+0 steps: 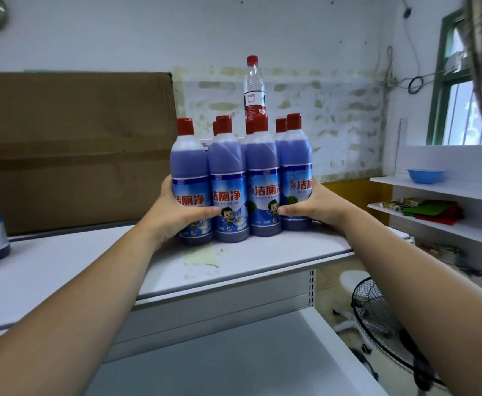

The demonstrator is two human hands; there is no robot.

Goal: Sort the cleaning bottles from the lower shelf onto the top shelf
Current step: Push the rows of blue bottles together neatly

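Left hand [177,212] and right hand [312,207] squeeze a bunch of red-capped toilet cleaner bottles [262,167] from both sides, thumbs across the front labels, bottles standing upright on the white top shelf [62,267].

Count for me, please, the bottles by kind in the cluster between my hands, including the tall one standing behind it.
blue cleaning bottles, counted by red caps showing: 7
clear water bottle: 1
Total: 8
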